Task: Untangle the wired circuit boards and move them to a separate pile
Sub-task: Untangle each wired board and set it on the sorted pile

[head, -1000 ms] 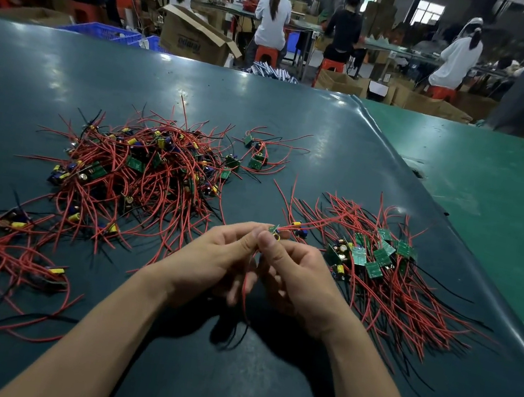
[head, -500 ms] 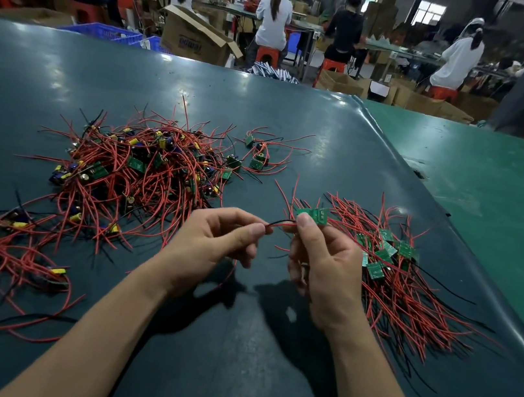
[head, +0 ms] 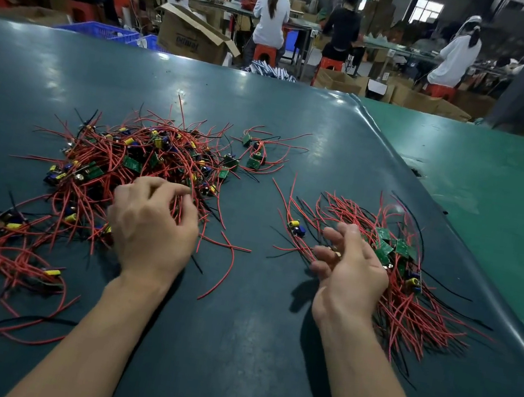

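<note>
- Toward the tabletop's (head: 231, 346) left edge, the tangled heap of red-wired green circuit boards (head: 144, 160) lies under the left hand (head: 151, 233), fingers curled into its wires.
- Near the right edge, the right hand (head: 349, 272), fingers loose and holding nothing, rests on the sorted pile (head: 393, 269).
- Light, springy, snag-prone: better taken by the stiff board.

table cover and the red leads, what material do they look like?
Table cover: looks like a glossy dark teal vinyl or rubber sheet; it shows light glare and a curled edge at right. Red leads: thin wire in smooth red plastic-like insulation, bending freely.
</note>
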`<state>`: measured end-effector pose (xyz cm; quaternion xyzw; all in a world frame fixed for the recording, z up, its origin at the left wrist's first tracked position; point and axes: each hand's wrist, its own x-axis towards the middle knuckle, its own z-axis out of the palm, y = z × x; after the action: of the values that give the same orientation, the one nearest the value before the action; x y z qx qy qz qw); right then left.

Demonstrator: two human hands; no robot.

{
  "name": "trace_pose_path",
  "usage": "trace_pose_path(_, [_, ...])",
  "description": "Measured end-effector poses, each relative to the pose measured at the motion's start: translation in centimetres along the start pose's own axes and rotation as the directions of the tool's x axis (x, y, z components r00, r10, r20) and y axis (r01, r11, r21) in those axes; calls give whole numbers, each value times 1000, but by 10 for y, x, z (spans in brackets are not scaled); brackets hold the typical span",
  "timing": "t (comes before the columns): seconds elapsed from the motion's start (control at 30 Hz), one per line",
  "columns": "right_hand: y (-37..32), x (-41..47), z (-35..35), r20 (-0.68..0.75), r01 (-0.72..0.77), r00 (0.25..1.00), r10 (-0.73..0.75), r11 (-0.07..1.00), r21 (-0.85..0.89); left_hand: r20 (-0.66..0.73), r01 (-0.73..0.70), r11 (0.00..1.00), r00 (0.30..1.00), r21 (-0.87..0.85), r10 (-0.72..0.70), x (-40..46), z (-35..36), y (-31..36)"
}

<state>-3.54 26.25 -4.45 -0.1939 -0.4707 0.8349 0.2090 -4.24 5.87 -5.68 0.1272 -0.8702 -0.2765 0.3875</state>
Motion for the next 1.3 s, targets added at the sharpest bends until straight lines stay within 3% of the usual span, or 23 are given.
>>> trace_pose_path(0.1, [8, -4, 4, 129, 93, 989, -77, 988, -123, 163, 138, 956, 969, 260, -184, 3, -1, -8])
trace_pose_path(0.17, [13, -6, 4, 213, 104, 975, -63, 977, -188, 244, 133, 932, 944, 338, -223, 4, 2, -11])
trace_pose_path(0.4, [23, -12, 6, 357, 230, 930, -89, 898, -375, 214, 237, 953, 937, 186, -275, 7, 1, -13])
trace_pose_path(0.63, [23, -15, 6, 433, 281, 898, -81, 862, -421, -35, 199, 979, 979, -46, -201, 6, -5, -11])
trace_pose_path(0.77, [23, -16, 6, 453, 314, 887, -88, 835, -452, -256, 204, 962, 935, -184, -247, 13, -9, -10])
trace_pose_path(0.83, [23, -16, 5, 460, 332, 883, -98, 822, -463, -365, 138, 954, 902, -267, -232, 16, -14, -10])
trace_pose_path(0.9, [24, -15, 5, 459, 347, 882, -109, 810, -474, -410, -27, 958, 907, -287, -97, 14, -14, -9])
trace_pose_path(0.97, [27, -14, 6, 462, 364, 878, -122, 798, -480, -292, -176, 946, 952, -274, 93, 8, -11, -6])
trace_pose_path(1.03, [31, -15, 7, 491, 397, 862, -122, 765, -507, 60, -180, 937, 976, -299, 207, 0, -3, -3])
trace_pose_path(1.1, [34, -17, 6, 542, 427, 835, -97, 735, -527, 381, -150, 957, 893, -249, 239, -8, 6, -1])
trace_pose_path(1.17, [34, -17, 6, 566, 440, 820, -86, 726, -528, 436, -172, 951, 857, -259, 274, -11, 7, 0])
trace_pose_path(1.23, [34, -16, 5, 553, 438, 827, -98, 730, -526, 383, -134, 927, 883, -350, 272, -9, 3, 2])
trace_pose_path(1.3, [33, -15, 5, 542, 429, 835, -99, 733, -528, 352, -7, 909, 921, -417, 169, -8, -3, 5])
